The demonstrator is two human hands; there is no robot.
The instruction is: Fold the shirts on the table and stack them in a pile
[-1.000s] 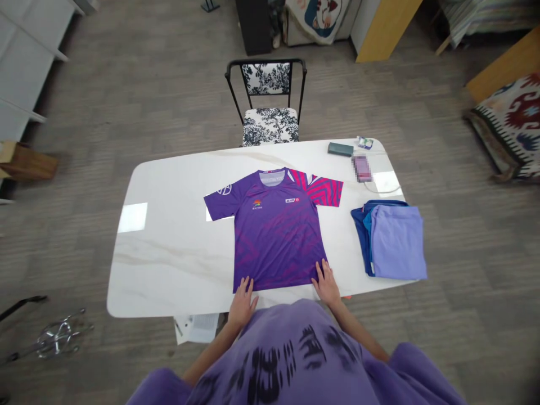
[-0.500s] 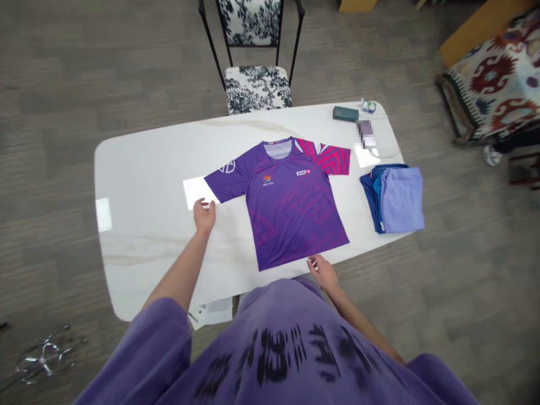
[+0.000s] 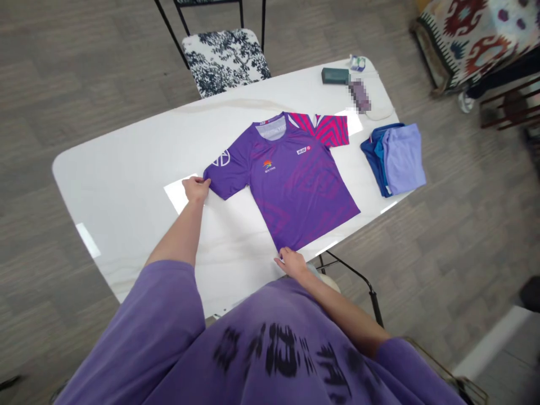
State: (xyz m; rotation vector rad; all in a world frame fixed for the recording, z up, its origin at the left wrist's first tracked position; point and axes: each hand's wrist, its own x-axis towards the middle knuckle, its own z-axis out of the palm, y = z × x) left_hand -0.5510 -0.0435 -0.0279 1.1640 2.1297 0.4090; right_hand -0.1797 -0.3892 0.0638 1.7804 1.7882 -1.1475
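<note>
A purple short-sleeved jersey (image 3: 295, 174) lies spread front-up on the white table (image 3: 126, 185), its neck away from me. One sleeve is plain purple with a white emblem; the other has pink stripes. My left hand (image 3: 197, 189) is closed, thumb and fingers pinching the cuff of the plain sleeve. At the jersey's lower left hem corner rests my right hand (image 3: 293, 262), with thumb and fingers apart. Its fingertips reach the corner; whether they press on the cloth is hard to see.
Folded clothes (image 3: 403, 157), lavender over blue, are stacked at the table's right edge. A dark green case (image 3: 335, 76), a small packet (image 3: 358, 63) and a blurred purple object (image 3: 360, 95) lie at the far right corner. A patterned chair (image 3: 228, 59) stands beyond the table.
My left hand has moved up to the sleeve and taken hold of its cuff. My right hand has gone left along the hem to the corner. The view has turned and shifted.
</note>
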